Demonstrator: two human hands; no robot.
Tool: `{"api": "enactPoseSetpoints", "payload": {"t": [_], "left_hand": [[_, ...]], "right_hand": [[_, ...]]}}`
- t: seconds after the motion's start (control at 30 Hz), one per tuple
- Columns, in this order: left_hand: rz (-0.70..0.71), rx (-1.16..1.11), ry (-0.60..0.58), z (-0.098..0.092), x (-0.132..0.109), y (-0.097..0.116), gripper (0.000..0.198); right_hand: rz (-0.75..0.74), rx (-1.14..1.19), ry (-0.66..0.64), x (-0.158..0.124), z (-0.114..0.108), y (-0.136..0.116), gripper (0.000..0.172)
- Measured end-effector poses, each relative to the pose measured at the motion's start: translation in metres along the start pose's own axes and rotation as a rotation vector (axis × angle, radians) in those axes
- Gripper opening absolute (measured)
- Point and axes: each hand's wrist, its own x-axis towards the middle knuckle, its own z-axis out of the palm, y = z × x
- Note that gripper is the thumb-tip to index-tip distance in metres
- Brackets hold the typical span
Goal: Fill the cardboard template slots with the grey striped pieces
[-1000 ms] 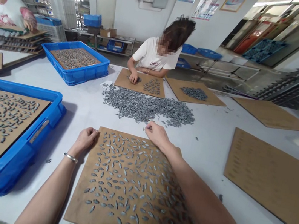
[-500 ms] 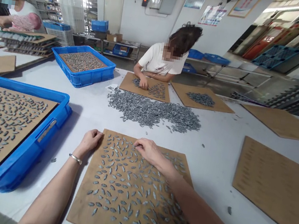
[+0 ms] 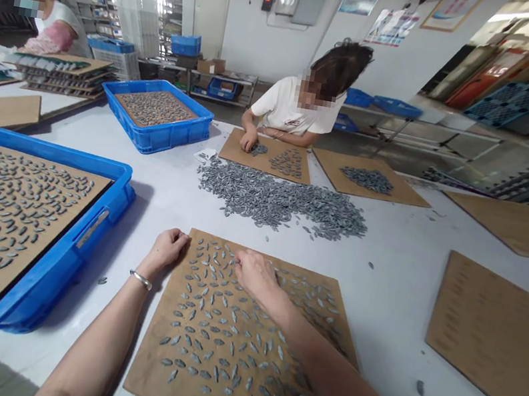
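A brown board point(image 3: 154, 369) lies in front of me, covered with several small grey leaf-shaped pieces point(image 3: 216, 332) set in rows. My left hand point(image 3: 167, 251) rests at the board's far left corner, fingers curled closed on the edge. My right hand point(image 3: 254, 274) lies on the board's upper middle, fingers pinched together over the pieces; what they hold is too small to name. A loose heap of the same grey pieces point(image 3: 279, 200) lies on the white table just beyond the board.
A blue crate point(image 3: 81, 262) with a filled board sits at my left. A second blue crate point(image 3: 154, 132) stands further back. A person across the table works on another board point(image 3: 266, 158). Bare boards point(image 3: 494, 338) lie to the right. Another person stands far left.
My right hand has drawn back from the board's far edge near the heap onto the board's upper middle. The left hand has stayed at the corner. The view has shifted slightly.
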Motion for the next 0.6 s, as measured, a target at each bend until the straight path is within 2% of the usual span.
{"api": "enactPoseSetpoints", "payload": {"t": [0.13,0.27,0.47,0.6], "left_hand": [[-0.018,-0.008,-0.029,0.000,-0.001,0.002,0.032],[-0.030,-0.005,-0.034,0.000,0.000,0.000,0.032],[0.007,0.011,-0.014,0.000,0.000,0.001,0.032],[-0.015,0.006,-0.023,0.000,-0.002,0.004,0.032]], "right_hand": [[-0.048,-0.058,-0.045,-0.001,0.002,-0.006,0.023],[-0.043,-0.014,-0.042,-0.002,-0.001,-0.003,0.027],[0.005,0.144,0.079,-0.015,-0.016,0.026,0.027],[0.019,0.101,0.023,-0.029,-0.012,0.041,0.022]]}}
